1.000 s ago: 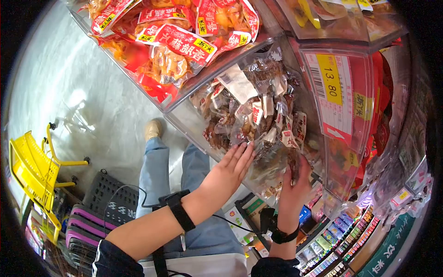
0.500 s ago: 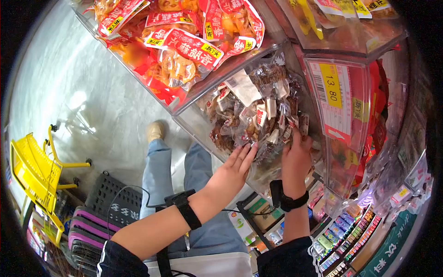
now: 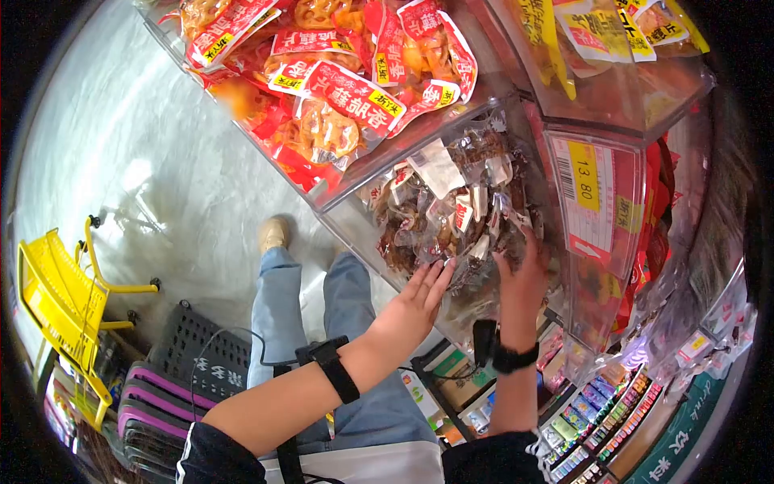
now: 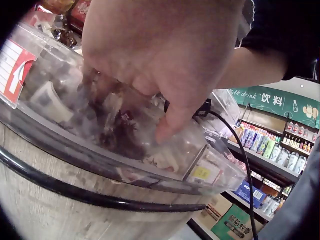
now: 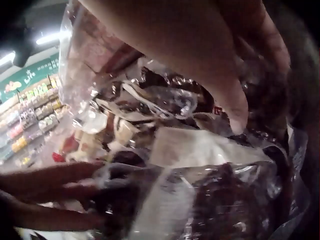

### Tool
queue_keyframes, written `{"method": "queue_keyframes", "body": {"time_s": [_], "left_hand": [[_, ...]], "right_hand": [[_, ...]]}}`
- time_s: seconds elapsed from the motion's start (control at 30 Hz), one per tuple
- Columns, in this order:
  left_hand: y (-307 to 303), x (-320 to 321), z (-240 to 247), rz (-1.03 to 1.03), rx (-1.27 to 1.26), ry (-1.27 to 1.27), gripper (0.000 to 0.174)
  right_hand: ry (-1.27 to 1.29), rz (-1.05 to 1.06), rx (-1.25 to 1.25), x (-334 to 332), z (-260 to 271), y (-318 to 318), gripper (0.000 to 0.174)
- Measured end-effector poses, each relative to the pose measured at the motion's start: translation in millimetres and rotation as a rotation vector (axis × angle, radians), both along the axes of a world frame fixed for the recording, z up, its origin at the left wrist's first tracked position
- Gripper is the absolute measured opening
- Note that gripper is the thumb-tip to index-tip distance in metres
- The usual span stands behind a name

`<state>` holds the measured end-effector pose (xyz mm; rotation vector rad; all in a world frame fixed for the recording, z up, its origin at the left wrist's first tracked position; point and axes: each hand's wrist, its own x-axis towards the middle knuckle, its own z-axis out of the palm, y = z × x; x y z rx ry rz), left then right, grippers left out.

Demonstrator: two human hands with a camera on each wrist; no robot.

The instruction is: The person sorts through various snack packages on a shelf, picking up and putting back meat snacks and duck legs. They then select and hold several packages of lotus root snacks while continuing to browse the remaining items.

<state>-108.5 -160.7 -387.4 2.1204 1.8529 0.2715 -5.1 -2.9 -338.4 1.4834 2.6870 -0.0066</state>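
Brown-looking snack pkts are lying heaped in a see-thru bin, a white label showing among them. L hand is resting over the bin's near edge, released, fingers fairly straight & touching pkts. R hand is hovering low inside the bin, nearer its right side, also released: thumb & fingers are standing apart, thumb tip touching or v. near a pkt, can't tell which. Both wrists are wearing blk straps. Next to the bin, upper left in head view, red pkts are filling another compartment; yellow pkts are sitting upper right of it. A 13.80 price card is standing just right of the bin. Well left of it, a yellow wheeled frame & blk/purple baskets are standing. Drinks shelves are showing lower right of the bin, w/ a green sign nearby.
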Motion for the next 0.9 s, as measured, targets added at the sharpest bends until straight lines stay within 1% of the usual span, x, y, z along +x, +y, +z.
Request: {"method": "queue_keyframes", "body": {"time_s": [0.1,0.2,0.23,0.33,0.37,0.47,0.5,0.6,0.63,0.7,0.8,0.83,0.9], "left_hand": [[1.1,-0.5,2.9,-0.034,-0.036,0.006,0.048],[2.8,-0.3,3.3,-0.042,-0.049,0.032,0.051],[2.8,0.2,3.3,-0.037,-0.049,0.043,0.051],[2.4,0.1,2.3,-0.030,-0.028,0.051,0.052],[2.6,0.1,2.0,-0.029,-0.028,0.050,0.052],[2.7,-1.3,2.6,-0.036,-0.033,0.053,0.052],[2.8,-1.8,3.0,-0.043,-0.036,0.058,0.052],[2.9,-5.0,4.3,-0.053,-0.030,0.060,0.052],[2.2,-6.1,4.9,-0.055,-0.028,0.061,0.052],[2.1,-5.5,4.8,-0.058,-0.022,0.075,0.052],[1.7,-5.5,4.3,-0.057,-0.019,0.068,0.052],[1.7,-5.4,4.6,-0.057,-0.019,0.060,0.052],[2.1,-5.8,5.4,-0.057,-0.018,0.061,0.051]], "right_hand": [[0.005,0.106,0.149,-8.8,19.5,-28.1,0.043],[0.085,-0.047,-0.112,-11.2,12.0,-34.7,0.034],[0.104,-0.165,-0.244,-11.3,0.8,-26.6,0.036],[-0.124,-0.360,-0.363,-38.1,-10.3,-1.6,0.039],[-0.060,-0.118,-0.179,-22.9,-30.3,9.8,0.040],[-0.140,0.050,0.028,-19.6,-44.5,31.1,0.036],[-0.096,-0.020,-0.070,-28.9,-35.5,28.3,0.027],[-0.069,0.029,0.001,0.3,-33.3,26.2,0.018],[-0.025,-0.032,-0.057,1.1,-22.6,16.6,0.015],[0.063,-0.155,-0.173,1.5,5.9,-5.5,0.011],[0.168,-0.212,-0.151,16.5,20.2,-23.7,0.012],[0.201,-0.140,-0.082,25.9,15.9,-25.0,0.014],[0.084,-0.059,-0.025,34.9,9.2,-19.4,0.014]]}}
